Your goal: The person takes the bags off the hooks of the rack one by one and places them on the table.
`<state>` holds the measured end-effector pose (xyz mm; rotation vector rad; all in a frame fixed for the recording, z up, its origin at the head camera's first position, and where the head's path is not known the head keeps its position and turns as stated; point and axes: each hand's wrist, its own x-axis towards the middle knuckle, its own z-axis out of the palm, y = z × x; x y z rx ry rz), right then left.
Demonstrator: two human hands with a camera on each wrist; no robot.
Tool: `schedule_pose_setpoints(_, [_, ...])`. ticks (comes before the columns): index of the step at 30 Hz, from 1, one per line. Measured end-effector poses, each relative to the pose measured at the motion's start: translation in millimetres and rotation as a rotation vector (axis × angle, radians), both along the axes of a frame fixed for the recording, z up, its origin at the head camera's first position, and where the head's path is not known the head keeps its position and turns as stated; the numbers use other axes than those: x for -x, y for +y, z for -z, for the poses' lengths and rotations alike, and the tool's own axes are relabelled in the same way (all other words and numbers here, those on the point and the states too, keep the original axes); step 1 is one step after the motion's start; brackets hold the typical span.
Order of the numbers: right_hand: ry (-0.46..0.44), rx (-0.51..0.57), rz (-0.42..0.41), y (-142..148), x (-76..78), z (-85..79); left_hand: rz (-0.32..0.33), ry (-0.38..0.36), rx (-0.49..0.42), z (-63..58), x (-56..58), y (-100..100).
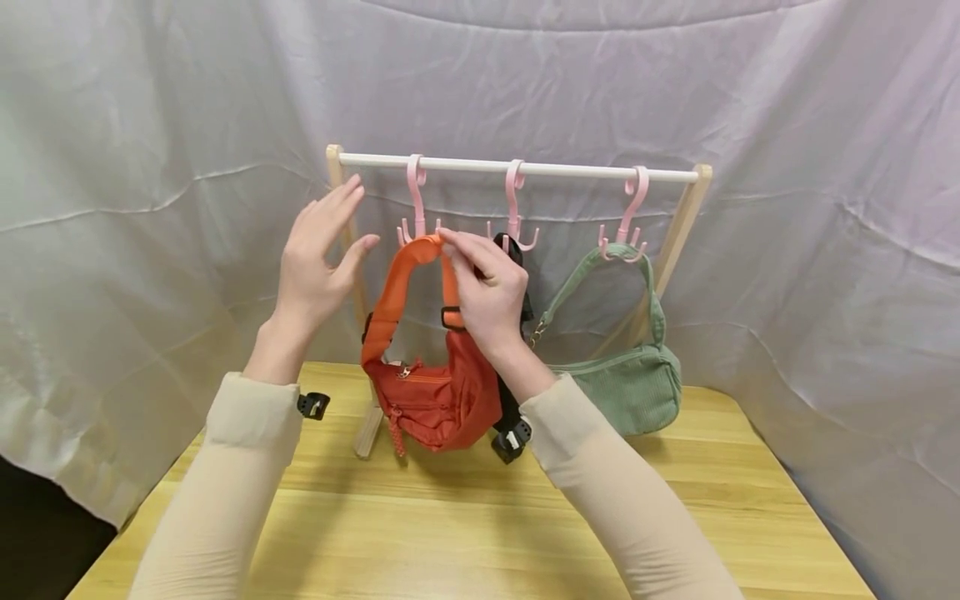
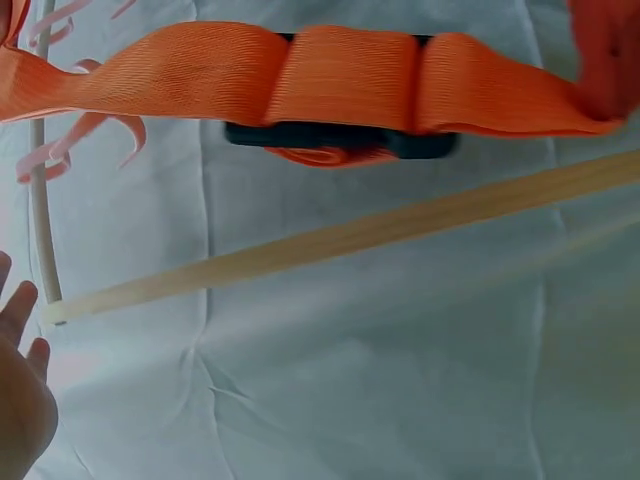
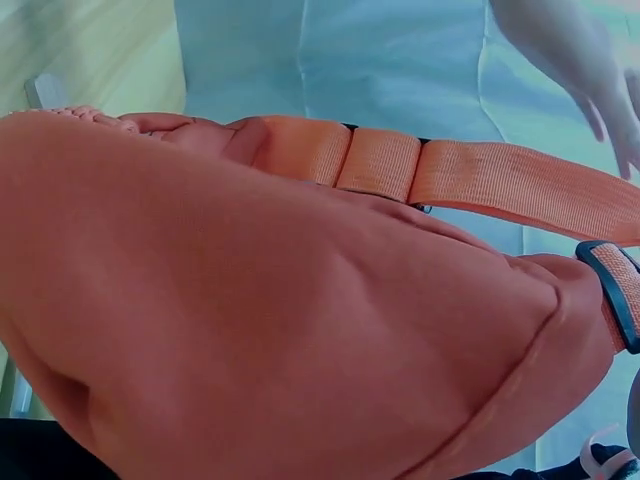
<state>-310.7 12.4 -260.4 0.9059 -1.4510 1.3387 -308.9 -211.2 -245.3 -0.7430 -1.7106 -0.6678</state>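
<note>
A red shoulder bag (image 1: 442, 404) with an orange strap (image 1: 393, 292) hangs in front of the rack's left half. My right hand (image 1: 491, 287) pinches the top of that strap between thumb and forefinger, right at the prongs of the left pink hook (image 1: 415, 196). To the left, my left hand (image 1: 311, 258) is raised with fingers extended and thumb apart, holding nothing. In the left wrist view the strap's dark buckle (image 2: 340, 138) shows up close. The red bag's body (image 3: 280, 310) fills much of the right wrist view.
A white rail (image 1: 465, 166) on wooden legs carries several pink hooks. Something black (image 1: 510, 242) hangs from the middle hook (image 1: 512, 196), mostly hidden behind my right hand. A green corduroy bag (image 1: 630, 387) hangs from the right hook (image 1: 634, 204). Grey cloth surrounds the wooden table (image 1: 420, 533).
</note>
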Motion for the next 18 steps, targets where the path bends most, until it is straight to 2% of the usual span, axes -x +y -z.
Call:
schedule_pose_setpoints(9, [-0.022,0.047,-0.023,1.2,-7.1,8.3,0.002,-0.072,-0.05,41.7,-14.6,-9.0])
schedule_pose_setpoints(18, [-0.027,0.084,-0.043,2.8,-13.8,16.4,0.011,-0.156,-0.056,83.9,-24.1,-17.4])
